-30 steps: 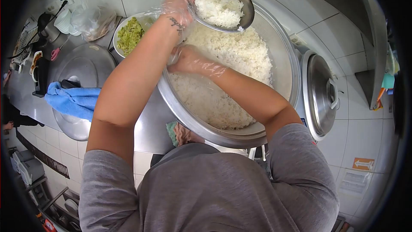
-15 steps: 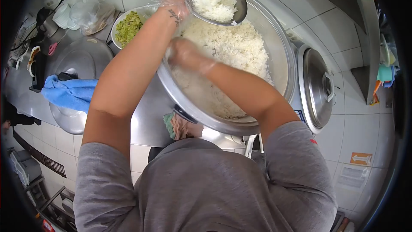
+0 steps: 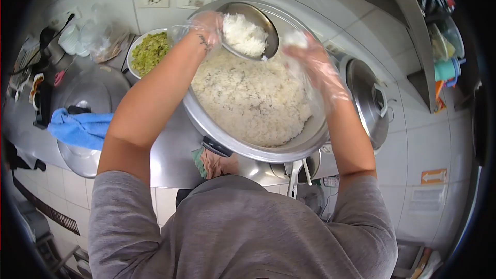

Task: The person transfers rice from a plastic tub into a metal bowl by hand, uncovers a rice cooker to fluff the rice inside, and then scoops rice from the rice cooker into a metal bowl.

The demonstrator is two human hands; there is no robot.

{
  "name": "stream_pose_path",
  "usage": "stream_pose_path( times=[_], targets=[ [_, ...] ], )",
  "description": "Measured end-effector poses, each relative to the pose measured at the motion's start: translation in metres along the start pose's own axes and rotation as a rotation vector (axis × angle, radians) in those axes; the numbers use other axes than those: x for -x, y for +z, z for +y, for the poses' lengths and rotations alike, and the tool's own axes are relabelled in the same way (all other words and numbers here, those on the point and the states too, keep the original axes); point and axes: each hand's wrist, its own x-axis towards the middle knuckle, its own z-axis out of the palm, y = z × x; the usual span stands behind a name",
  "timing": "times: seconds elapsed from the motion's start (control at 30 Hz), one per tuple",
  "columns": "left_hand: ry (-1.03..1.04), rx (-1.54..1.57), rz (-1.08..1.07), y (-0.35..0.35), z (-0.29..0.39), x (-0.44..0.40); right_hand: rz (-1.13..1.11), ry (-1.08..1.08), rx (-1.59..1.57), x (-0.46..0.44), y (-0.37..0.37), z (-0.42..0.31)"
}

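Note:
A large metal pot (image 3: 253,152) holds a broad bed of white rice (image 3: 253,98). Over its back left part, my left hand (image 3: 207,25), in a clear plastic glove, grips the left edge of a tilted metal bowl (image 3: 271,31) with a mound of rice (image 3: 244,35) in it. To the right of the bowl, above the pot's right side, my right hand (image 3: 309,54), also gloved, is raised with its fingers around a white clump of rice (image 3: 295,39). The clump is slightly blurred and does not touch the bowl.
Left of the pot stands a bowl of chopped green food (image 3: 150,53). A blue cloth (image 3: 81,128) lies on a round metal lid (image 3: 88,90). Plastic bags (image 3: 103,39) and cups are further back. Another lidded pot (image 3: 368,93) is at the right, below a shelf edge (image 3: 413,36).
My right hand has moved from the pot's left side, beneath my left forearm, to its right side and now shows a clump of rice. My left hand still holds the bowl, slightly lower and further left.

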Motion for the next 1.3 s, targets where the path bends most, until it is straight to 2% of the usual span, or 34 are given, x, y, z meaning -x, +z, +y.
stream_pose_path(
  times=[0.03, 0.07, 0.13, 0.17, 0.23, 0.27, 0.3, 0.33, 0.4, 0.43, 0.47, 0.5, 0.53, 0.6, 0.63, 0.7, 0.83, 0.9, 1.03, 1.1, 1.23, 1.3],
  targets=[
    [0.021, -0.262, -0.159, 0.001, -0.01, -0.009, -0.07, -0.1, 0.121, -0.007, 0.002, -0.007],
    [-0.216, 0.349, -0.011, -0.01, -0.012, -0.002, -0.054, -0.095, 0.111, -0.004, 0.016, -0.012],
    [-0.233, 0.45, -0.016, 0.018, 0.026, 0.052, 0.081, -0.321, 0.913, 0.0, 0.046, -0.023],
    [-0.251, 0.561, -0.008, 0.027, 0.043, 0.071, 0.088, -0.309, 0.903, 0.001, 0.042, -0.025],
    [-0.331, 0.608, -0.039, 0.025, 0.04, 0.068, -0.155, -0.228, 0.41, 0.002, 0.029, -0.028],
    [-0.339, 0.573, 0.025, 0.021, 0.035, 0.053, -0.09, -0.212, 0.269, 0.011, 0.019, -0.038],
    [-0.343, 0.54, 0.092, 0.017, 0.025, 0.043, -0.025, -0.164, 0.352, 0.004, -0.002, -0.036],
    [-0.311, 0.653, 0.028, 0.01, 0.027, 0.044, 0.04, -0.116, 0.436, -0.008, -0.027, -0.032],
    [0.401, 0.311, -0.221, -0.024, -0.056, -0.036, 0.022, 0.1, 0.626, -0.015, -0.058, -0.004],
    [0.743, 0.238, -0.274, -0.04, -0.096, -0.075, -0.16, 0.103, 0.828, -0.013, -0.071, 0.028],
    [0.53, -0.04, -0.139, -0.041, -0.094, -0.076, -0.349, 0.106, 1.025, -0.012, -0.079, 0.052],
    [0.388, -0.247, 0.019, -0.03, -0.057, -0.039, -0.497, 0.23, 1.113, 0.003, -0.069, 0.053],
    [0.347, -0.352, 0.085, -0.021, -0.036, -0.013, -0.648, 0.356, 1.194, 0.021, -0.053, 0.055],
    [0.359, -0.456, 0.097, -0.02, -0.024, -0.003, -0.798, 0.311, 1.167, 0.035, -0.03, 0.104],
    [0.367, -0.482, 0.1, -0.021, -0.019, -0.001, -0.809, 0.321, 1.159, 0.036, -0.024, 0.108],
    [0.36, -0.483, 0.083, -0.02, -0.012, 0.005, -0.761, 0.181, 1.249, 0.04, -0.014, 0.119],
    [0.014, 0.358, 0.075, -0.031, -0.011, 0.002, -0.742, 0.166, 1.233, 0.037, -0.006, 0.106],
    [-0.171, 0.785, 0.094, -0.036, -0.015, 0.0, -0.707, 0.207, 1.331, 0.032, 0.0, 0.105],
    [-0.098, 0.765, 0.107, -0.024, -0.019, 0.0, -0.572, 0.156, 1.324, 0.038, -0.001, 0.131],
    [-0.077, 0.752, 0.107, -0.018, -0.02, 0.0, -0.508, -0.099, 1.345, 0.03, -0.011, 0.163],
    [-0.035, 0.718, 0.121, -0.011, -0.016, -0.002, -0.513, -0.036, 1.401, 0.013, -0.007, 0.164],
    [-0.07, 0.844, 0.033, -0.007, -0.007, 0.0, -0.49, 0.08, 1.368, 0.005, -0.011, 0.164]
  ],
)
